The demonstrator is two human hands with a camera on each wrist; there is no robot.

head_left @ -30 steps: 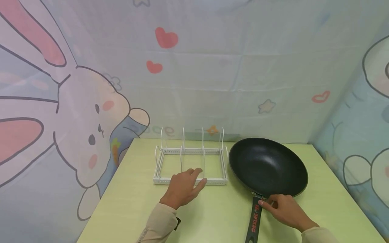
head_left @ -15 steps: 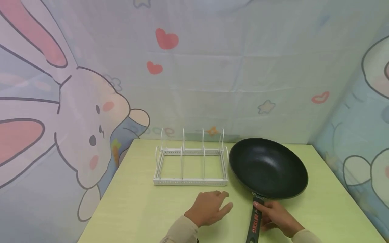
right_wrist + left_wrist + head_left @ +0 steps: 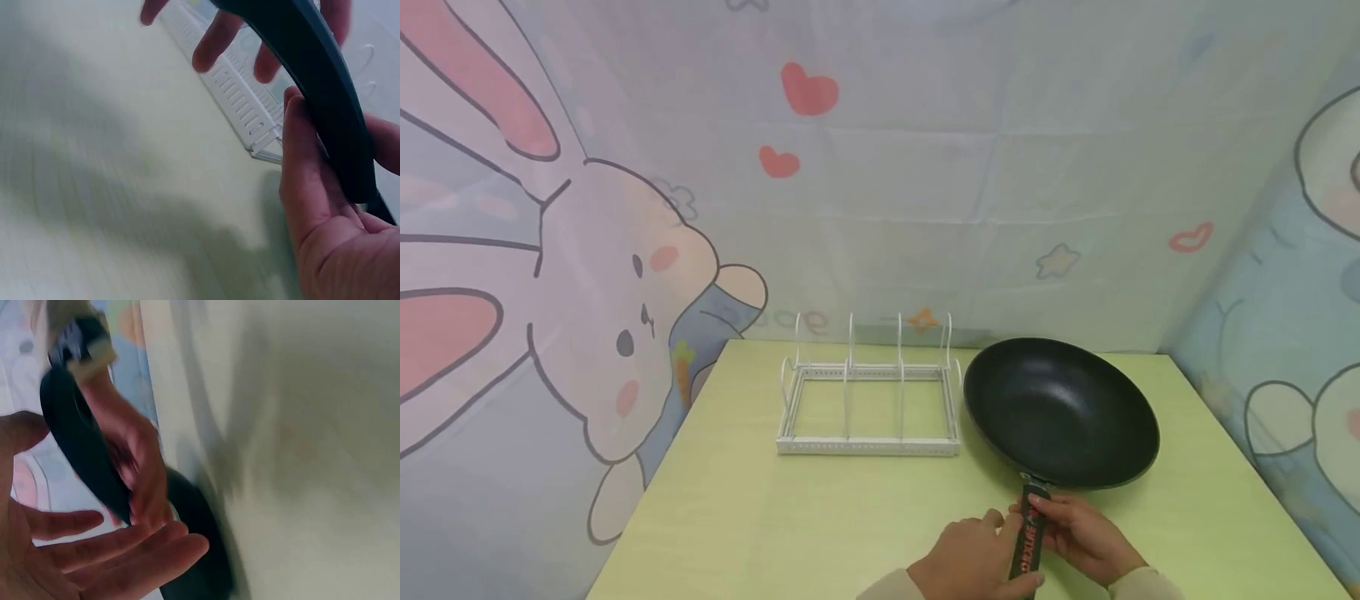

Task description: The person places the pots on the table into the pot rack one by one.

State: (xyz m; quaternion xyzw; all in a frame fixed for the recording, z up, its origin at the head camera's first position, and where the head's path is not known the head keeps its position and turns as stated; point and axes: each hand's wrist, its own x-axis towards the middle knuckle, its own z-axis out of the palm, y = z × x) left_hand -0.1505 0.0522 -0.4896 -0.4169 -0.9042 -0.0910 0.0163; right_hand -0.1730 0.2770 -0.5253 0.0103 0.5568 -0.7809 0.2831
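A black frying pan [image 3: 1060, 408] sits at the right of the table, its handle [image 3: 1028, 537] toward me with red lettering on top. My right hand [image 3: 1086, 537] holds the handle near the pan, thumb on top and fingers beneath, as the right wrist view shows with the handle [image 3: 325, 87] over the right hand [image 3: 331, 237]. At the handle's left side is my left hand [image 3: 966, 558]. In the left wrist view the left hand [image 3: 94, 556] has its fingers spread and fairly straight beneath the handle [image 3: 81, 437], thumb apart.
Left of the pan stands a white metal rack [image 3: 868, 447] with several upright wire loops, close to the pan's rim. The pale green table [image 3: 737, 517] meets a cartoon-printed cloth [image 3: 910, 208] at the back and sides.
My left hand has moved from in front of the rack, right and toward me, to the handle. My right hand has gone from touching the handle's top to holding it. The pan looks unmoved.
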